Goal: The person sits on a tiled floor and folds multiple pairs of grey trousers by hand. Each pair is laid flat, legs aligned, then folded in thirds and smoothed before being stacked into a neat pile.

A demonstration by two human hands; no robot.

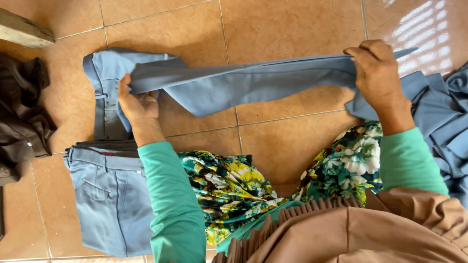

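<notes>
The left hand (139,104) grips the blue trousers (234,85) near the waist, while the right hand (378,73) pinches the leg end, stretched taut above the tiled floor (292,29). Keeping the seams aligned and the pull even should give a flat fold. Another folded pair (109,195) lies near left.

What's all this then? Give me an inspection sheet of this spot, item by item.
Surface: orange-brown tiled floor with pale grout lines.
Job's things: blue trousers, one leg stretched between both hands; waist end lies on the floor at the left.
Clutter: folded blue trousers at lower left; dark brown garment at the left edge; more blue cloth heaped at the right.
Grippers: left hand pinches the leg near the waist; right hand grips the far end.
Cables: nothing seen.
Surroundings: wooden piece at top left; sunlight patch at top right.
</notes>
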